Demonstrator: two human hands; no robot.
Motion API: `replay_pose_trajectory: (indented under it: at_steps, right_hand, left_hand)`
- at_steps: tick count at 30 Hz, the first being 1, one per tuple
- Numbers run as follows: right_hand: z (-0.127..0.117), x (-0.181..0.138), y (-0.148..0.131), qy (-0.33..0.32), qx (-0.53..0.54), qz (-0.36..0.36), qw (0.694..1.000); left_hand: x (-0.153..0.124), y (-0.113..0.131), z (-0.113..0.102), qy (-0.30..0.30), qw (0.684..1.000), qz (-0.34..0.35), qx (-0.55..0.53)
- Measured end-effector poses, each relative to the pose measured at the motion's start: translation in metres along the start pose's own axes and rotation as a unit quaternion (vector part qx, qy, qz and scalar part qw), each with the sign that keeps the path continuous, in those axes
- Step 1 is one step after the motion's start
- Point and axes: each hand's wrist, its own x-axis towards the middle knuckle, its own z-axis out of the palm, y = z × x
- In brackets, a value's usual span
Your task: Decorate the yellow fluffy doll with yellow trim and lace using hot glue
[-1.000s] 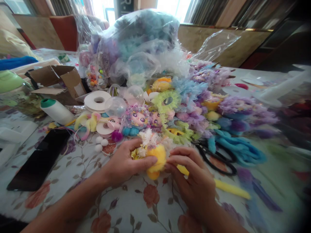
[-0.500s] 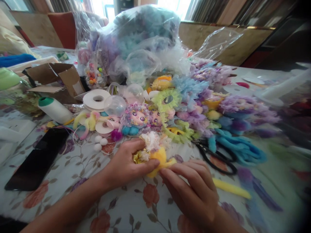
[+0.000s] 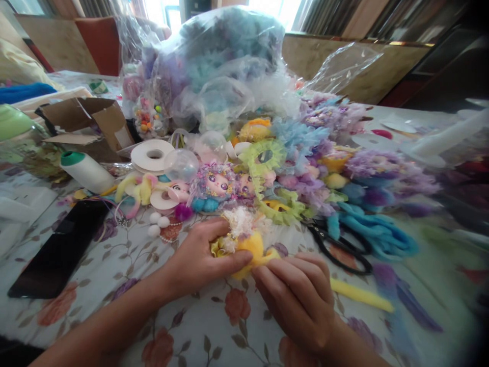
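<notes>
My left hand (image 3: 206, 260) wraps around a small yellow plush doll (image 3: 255, 245), its thumb laid across the front. Frilly cream and white trim (image 3: 240, 220) stands up at the doll's top, and a bit of gold-green ruffle shows beside my fingers. At the doll's right side my right hand (image 3: 301, 295) pinches a short yellow fuzzy piece (image 3: 268, 255) that sticks out from it. Its fingertips are partly hidden. A yellow fuzzy strip (image 3: 361, 295) comes out from behind my right hand onto the flowered tablecloth; whether it joins the doll is hidden.
Black-handled scissors (image 3: 340, 247) and a blue fuzzy bundle (image 3: 378, 229) lie to the right. Doll heads (image 3: 216, 183), ribbon rolls (image 3: 153, 155) and frilly pieces pile up ahead. A phone (image 3: 59, 250), thread cone (image 3: 87, 171) and cardboard box (image 3: 87, 122) are at left.
My right hand has shifted slightly, and the yellow piece at its fingertips now looks bent or curled back. My left hand keeps its hold on the doll.
</notes>
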Motion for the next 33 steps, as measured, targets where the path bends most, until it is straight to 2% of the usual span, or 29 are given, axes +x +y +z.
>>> replay_pose_trajectory:
  at_steps: [10,23,30,33]
  right_hand:
    - [-0.0002,-0.0006,-0.0009,-0.004,0.009,0.018,1.0]
    - [0.0055,0.0034,-0.0043,0.004,0.08,0.094,0.992]
    - [0.0048,0.0044,-0.005,0.012,0.087,0.112,0.99]
    - [0.0033,0.0043,-0.0047,0.021,0.063,0.091,0.994]
  left_hand:
    - [-0.0011,0.0005,-0.0006,-0.003,1.0,0.009,-0.001]
    - [-0.0009,-0.002,0.0022,0.028,0.998,0.053,0.015]
    - [-0.0001,-0.0042,0.0028,0.013,1.0,0.017,-0.011]
    - [-0.0002,-0.0066,0.0018,0.013,1.0,0.008,-0.025]
